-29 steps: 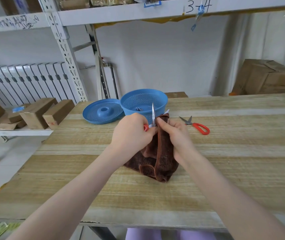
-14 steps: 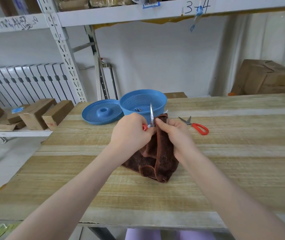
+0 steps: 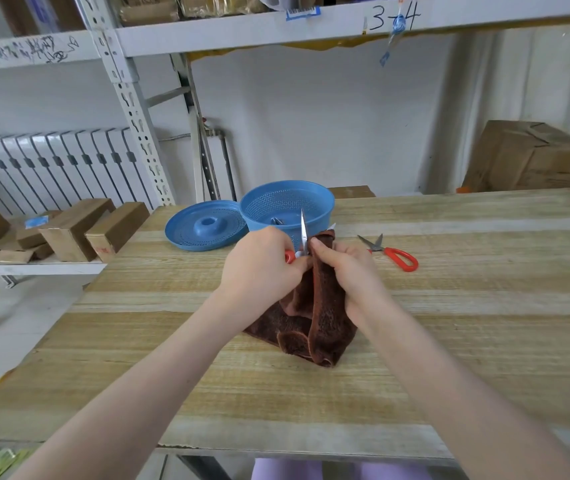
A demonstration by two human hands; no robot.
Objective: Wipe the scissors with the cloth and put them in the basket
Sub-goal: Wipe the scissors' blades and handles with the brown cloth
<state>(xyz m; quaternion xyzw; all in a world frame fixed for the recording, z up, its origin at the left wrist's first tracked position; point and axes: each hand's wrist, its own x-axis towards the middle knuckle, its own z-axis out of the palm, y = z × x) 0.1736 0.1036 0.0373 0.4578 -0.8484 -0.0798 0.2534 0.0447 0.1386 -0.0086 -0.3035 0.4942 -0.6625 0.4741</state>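
Pinching fuzzy brown cloth point(image 3: 325, 317) (right hand point(image 3: 349, 271)) against pointed steel scissors point(image 3: 303, 233).

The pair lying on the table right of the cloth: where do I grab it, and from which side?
Take the scissors by the red handle loop, coming from above on the right. They lie flat, blades slightly open and pointing left toward the basket, handle at the right end.

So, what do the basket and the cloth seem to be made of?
The basket is probably moulded plastic: matte blue, with a finely perforated wall. The cloth looks like brown terry or microfibre, judging by its fuzzy pile and soft folds.
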